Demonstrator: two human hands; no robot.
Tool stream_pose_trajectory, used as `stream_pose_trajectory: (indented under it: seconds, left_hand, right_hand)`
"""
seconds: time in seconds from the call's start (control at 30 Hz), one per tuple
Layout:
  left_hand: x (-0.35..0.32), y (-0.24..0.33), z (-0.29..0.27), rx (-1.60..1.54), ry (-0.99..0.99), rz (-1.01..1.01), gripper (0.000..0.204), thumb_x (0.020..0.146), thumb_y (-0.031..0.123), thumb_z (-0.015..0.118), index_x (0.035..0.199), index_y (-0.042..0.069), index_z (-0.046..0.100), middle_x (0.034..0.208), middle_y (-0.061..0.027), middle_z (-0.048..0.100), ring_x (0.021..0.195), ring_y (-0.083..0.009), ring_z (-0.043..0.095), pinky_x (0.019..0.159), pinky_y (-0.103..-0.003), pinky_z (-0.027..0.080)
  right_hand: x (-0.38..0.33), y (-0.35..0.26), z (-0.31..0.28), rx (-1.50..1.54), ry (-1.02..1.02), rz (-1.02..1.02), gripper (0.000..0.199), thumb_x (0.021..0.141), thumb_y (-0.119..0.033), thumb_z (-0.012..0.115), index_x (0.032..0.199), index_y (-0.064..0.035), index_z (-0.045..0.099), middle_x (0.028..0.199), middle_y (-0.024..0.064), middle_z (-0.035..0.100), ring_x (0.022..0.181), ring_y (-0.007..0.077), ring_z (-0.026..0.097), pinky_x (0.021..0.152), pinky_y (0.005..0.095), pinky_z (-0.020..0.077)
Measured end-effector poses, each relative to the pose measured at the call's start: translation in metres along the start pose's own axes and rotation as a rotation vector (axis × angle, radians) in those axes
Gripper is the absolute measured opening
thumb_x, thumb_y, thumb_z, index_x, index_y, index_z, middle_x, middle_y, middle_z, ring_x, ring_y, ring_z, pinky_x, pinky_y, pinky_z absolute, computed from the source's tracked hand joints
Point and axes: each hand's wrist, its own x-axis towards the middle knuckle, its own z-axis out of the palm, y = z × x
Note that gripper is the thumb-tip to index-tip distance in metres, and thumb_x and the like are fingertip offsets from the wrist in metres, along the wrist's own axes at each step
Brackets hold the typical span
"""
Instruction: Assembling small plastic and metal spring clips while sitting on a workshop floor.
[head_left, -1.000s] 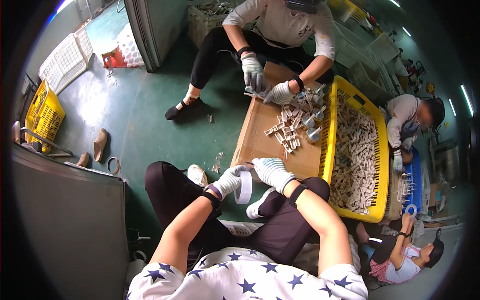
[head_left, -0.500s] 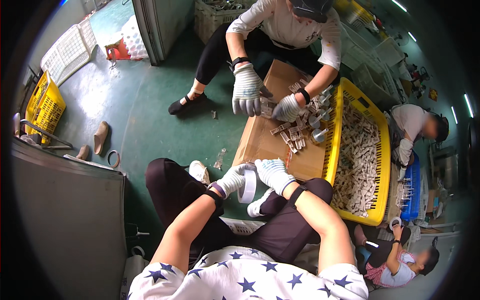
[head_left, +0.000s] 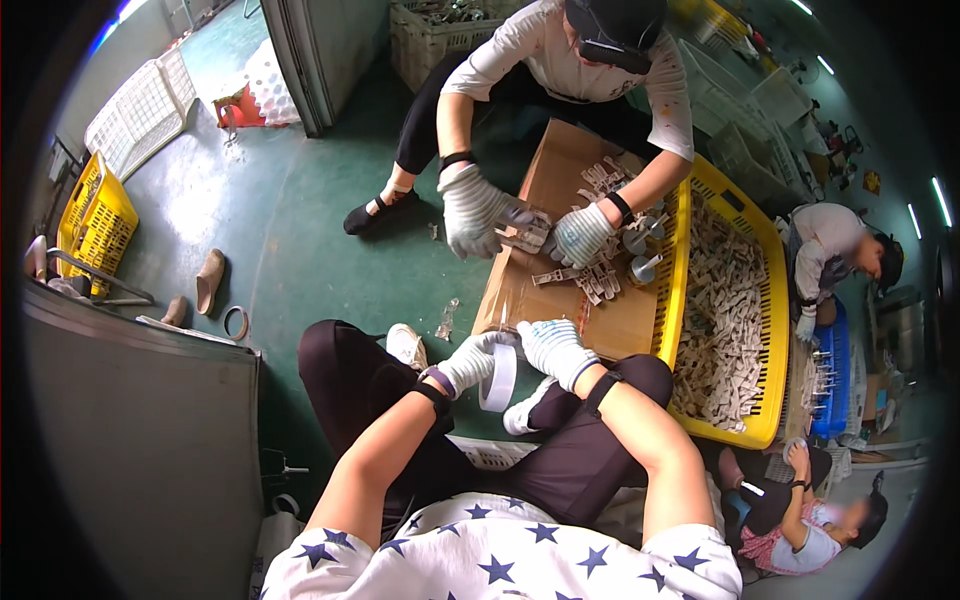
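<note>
In a striped work glove, my left hand [head_left: 468, 365] is closed round a roll of white tape [head_left: 498, 388], which hangs below its fingers. My right hand [head_left: 555, 350], gloved too, has its fingers pinched together at the near edge of a brown cardboard box [head_left: 627, 332]. What lies between those fingertips is too small to make out. Both hands are close together, just beyond my knees. Small pale clip-like parts [head_left: 600, 280] lie scattered on the box. Across from me, a co-worker's gloved hands hold a bundle of such parts [head_left: 527, 232] over the box.
Right of the box stands a yellow crate [head_left: 768, 340] full of pale parts. Beyond it, another person bends by a blue crate [head_left: 828, 375], and one sits at lower right. Sandals [head_left: 209, 281] and a ring [head_left: 236, 322] lie on the green floor; a grey cabinet [head_left: 150, 430] stands left.
The co-worker's hands have shifted with the bundle, the one at left moving outward and down. My hands keep nearly the same place at the box edge, and the tape roll stays in my left.
</note>
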Motion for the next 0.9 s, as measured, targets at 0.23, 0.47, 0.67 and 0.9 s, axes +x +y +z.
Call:
stream_pose_trajectory:
  seconds: [0.23,0.47,0.67,0.9]
  left_hand:
    - [0.002,-0.006,-0.004,0.055,-0.012,-0.008,0.034,0.084,-0.002,0.07,0.117,0.006,0.064,0.104,-0.001,0.068,0.092,-0.0094,0.061,0.083,-0.026,0.05]
    - [-0.004,-0.001,0.0,-0.016,0.014,-0.118,0.045,0.077,-0.018,0.058,0.117,0.002,0.061,0.102,-0.003,0.066,0.094,-0.0127,0.06,0.086,-0.028,0.049]
    - [-0.016,0.01,-0.005,-0.003,0.06,-0.121,0.042,0.08,-0.01,0.066,0.119,0.005,0.062,0.1,-0.0004,0.066,0.088,-0.0096,0.061,0.08,-0.026,0.051]
    - [-0.032,0.079,0.024,0.086,0.07,-0.092,0.032,0.083,-0.001,0.072,0.112,0.009,0.067,0.095,0.002,0.066,0.08,-0.0081,0.062,0.074,-0.024,0.052]
  right_hand:
    - [-0.006,0.005,0.013,0.012,0.059,0.048,0.027,0.095,-0.02,0.039,0.095,-0.0081,0.063,0.079,0.0148,0.07,0.073,0.032,0.07,0.063,0.0462,0.0532]
    - [-0.01,0.014,0.022,0.066,0.093,0.097,0.022,0.093,-0.021,0.044,0.098,-0.0086,0.062,0.087,0.0165,0.069,0.076,0.0322,0.069,0.065,0.0468,0.0531]
    - [-0.015,0.026,0.012,0.408,0.31,0.118,0.027,0.09,-0.022,0.051,0.109,-0.0051,0.06,0.094,0.0194,0.067,0.088,0.0377,0.065,0.078,0.0482,0.0518]
    - [-0.037,0.094,0.032,0.228,0.546,0.623,0.051,0.076,-0.025,0.067,0.119,-0.0032,0.05,0.118,0.0214,0.054,0.106,0.0385,0.056,0.088,0.0512,0.0449]
